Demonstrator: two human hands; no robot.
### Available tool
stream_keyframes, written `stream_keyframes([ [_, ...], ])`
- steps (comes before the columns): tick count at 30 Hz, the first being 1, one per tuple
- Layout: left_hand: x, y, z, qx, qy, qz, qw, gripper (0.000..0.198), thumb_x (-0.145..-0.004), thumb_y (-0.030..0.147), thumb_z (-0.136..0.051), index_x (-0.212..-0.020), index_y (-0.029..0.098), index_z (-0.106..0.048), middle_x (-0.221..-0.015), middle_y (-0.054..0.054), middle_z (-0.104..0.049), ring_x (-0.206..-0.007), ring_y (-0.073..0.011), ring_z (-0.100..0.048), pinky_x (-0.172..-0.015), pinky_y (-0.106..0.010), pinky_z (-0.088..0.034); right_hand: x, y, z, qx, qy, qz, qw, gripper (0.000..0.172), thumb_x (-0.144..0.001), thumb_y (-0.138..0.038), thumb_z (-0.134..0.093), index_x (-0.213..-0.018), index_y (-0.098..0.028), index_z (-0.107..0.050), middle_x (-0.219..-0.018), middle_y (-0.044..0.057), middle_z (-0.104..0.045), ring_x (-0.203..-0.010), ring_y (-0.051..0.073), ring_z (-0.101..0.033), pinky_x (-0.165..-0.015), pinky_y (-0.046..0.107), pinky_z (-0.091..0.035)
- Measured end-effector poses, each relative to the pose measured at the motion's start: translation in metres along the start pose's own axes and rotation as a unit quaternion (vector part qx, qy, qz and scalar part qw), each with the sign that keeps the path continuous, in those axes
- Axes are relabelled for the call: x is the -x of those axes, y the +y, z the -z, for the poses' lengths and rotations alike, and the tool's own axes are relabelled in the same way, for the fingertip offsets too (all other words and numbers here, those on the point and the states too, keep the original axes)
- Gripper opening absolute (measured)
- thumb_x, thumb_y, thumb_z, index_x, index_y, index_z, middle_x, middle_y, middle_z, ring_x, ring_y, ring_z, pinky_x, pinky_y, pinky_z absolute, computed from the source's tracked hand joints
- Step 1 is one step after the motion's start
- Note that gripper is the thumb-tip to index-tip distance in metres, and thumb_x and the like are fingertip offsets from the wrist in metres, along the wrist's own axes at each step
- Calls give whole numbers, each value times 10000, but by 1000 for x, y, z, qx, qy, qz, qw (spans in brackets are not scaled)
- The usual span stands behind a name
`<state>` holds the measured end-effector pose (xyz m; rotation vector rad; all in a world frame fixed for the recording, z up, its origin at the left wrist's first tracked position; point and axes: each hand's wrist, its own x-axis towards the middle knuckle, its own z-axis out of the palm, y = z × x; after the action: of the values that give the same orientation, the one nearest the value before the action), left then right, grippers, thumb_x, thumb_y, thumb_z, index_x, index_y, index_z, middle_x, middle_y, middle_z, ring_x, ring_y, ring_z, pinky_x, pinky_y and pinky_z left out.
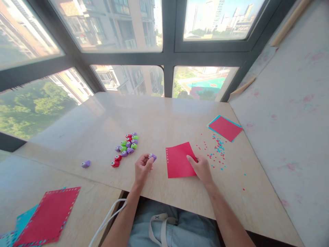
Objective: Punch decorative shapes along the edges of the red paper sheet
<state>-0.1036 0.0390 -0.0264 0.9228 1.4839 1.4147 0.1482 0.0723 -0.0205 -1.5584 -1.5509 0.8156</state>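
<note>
Purple punch (pixel 152 157), left grip (pixel 143 168); red paper (pixel 180 161), right grip (pixel 202 168).
My left grip is clamped on the punch, left of the paper; my right pinches the paper's right edge. Small holes (pixel 167 155) run along its left edge; loose dots (pixel 219 147) lie on the surface (pixel 159 120).

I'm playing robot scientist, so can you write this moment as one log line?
left hand: holds purple punch | right hand: holds red sheet, left edge punched | right of sheet: red and blue dots
</note>
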Motion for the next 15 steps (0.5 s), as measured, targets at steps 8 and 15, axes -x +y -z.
stream_keyframes([
  [8,1,0,-1,-17,-12,-12,1000,334,-767,439,-686,-908,145,-616,-548,54,-518,-438,-81,-463,-399,-168,-349,24,19,38,83,85,-13,993,395,-800,-557,-516,-653,-195,-574,-596,22,-580,-563,171,-493,-598,304,-413],
  [15,3,6,-2,-16,-9,-13,1000,342,-737,453,-700,-885,153,-624,-548,49,-534,-438,-90,-479,-397,-175,-360,47,44,89,100,276,-95,951,409,-797,-557,-579,-733,-162,-659,-633,36,-622,-601,185,-537,-610,312,-418],
])
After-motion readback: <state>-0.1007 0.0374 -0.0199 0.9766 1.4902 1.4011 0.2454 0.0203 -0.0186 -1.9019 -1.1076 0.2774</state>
